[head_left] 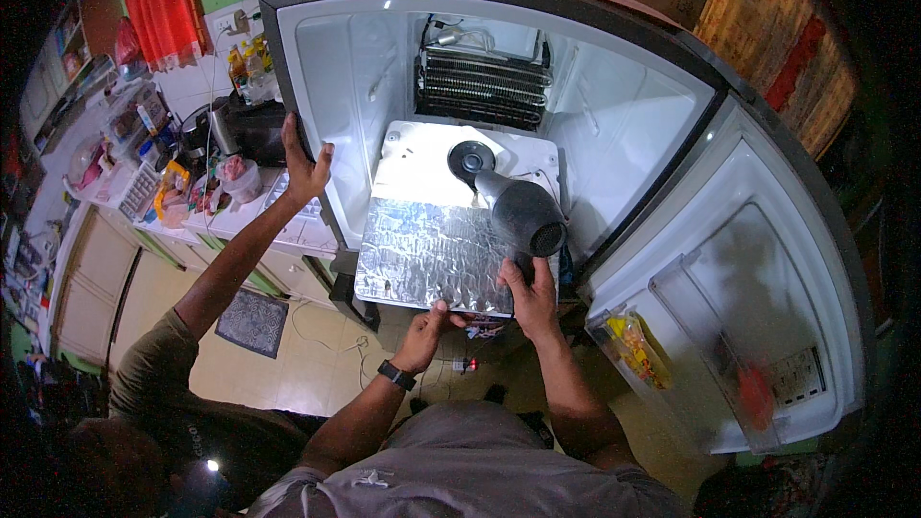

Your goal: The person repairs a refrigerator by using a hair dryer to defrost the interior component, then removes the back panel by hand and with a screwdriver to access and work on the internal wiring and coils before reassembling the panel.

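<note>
My right hand [533, 295] grips the handle of a black hair dryer [530, 216], whose nozzle points up and left toward a black round fan [471, 161]. That fan sits in a white panel [408, 163], whose near half is covered with crinkled silver foil [422, 245]. With my left hand [424, 338], which wears a dark watch, I hold the panel's near edge, thumb on top; the fingers beneath are partly hidden. Behind the panel, finned evaporator coils [483, 86] show at the back of the open freezer compartment [624, 105].
Another person's hand [305, 168] rests on the freezer's left edge. The open door [767, 259] with its clear shelf stands at right. A cluttered counter [182, 206] runs along the left. Cables [336, 341] and a mat [252, 323] lie on the floor.
</note>
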`<action>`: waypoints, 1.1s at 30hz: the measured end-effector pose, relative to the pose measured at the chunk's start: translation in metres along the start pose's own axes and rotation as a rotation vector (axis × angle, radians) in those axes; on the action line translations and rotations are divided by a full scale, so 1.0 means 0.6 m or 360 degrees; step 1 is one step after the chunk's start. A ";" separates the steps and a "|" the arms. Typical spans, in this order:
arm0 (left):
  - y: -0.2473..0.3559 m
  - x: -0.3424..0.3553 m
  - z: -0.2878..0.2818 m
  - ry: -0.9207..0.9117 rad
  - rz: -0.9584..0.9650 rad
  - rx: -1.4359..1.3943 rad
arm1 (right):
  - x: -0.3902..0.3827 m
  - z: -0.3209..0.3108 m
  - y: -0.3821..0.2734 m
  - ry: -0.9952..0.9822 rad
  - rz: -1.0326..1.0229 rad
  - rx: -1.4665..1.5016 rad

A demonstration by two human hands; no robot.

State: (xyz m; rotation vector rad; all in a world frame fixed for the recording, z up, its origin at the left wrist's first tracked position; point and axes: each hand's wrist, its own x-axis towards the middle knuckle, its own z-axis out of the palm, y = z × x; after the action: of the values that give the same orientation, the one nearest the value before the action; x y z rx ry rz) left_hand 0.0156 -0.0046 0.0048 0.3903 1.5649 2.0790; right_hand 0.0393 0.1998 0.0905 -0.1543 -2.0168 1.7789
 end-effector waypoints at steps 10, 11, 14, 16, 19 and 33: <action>0.001 0.001 0.001 0.0002 -0.0004 -0.0069 | 0.001 0.001 0.005 -0.0005 -0.0015 -0.0031; -0.001 0.000 0.000 0.0004 -0.0005 -0.0068 | 0.001 0.002 0.005 0.0007 -0.0015 -0.0043; -0.003 0.000 -0.001 0.0031 -0.0036 -0.0075 | -0.001 0.005 0.000 0.0028 0.0006 -0.0080; -0.002 0.000 0.000 0.0014 0.0000 -0.0099 | -0.001 0.006 -0.007 0.0026 0.0012 -0.0059; 0.002 -0.001 0.001 0.0031 -0.0027 -0.0076 | 0.003 0.004 -0.004 0.0031 -0.0054 -0.0095; -0.008 0.002 -0.004 -0.0004 -0.0044 -0.0101 | 0.000 0.007 -0.012 0.0064 0.0001 -0.0109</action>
State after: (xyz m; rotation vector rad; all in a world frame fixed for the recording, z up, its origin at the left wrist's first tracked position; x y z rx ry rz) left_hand 0.0142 -0.0048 -0.0006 0.3465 1.4906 2.1001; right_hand 0.0390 0.1949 0.0972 -0.2104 -2.0503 1.6942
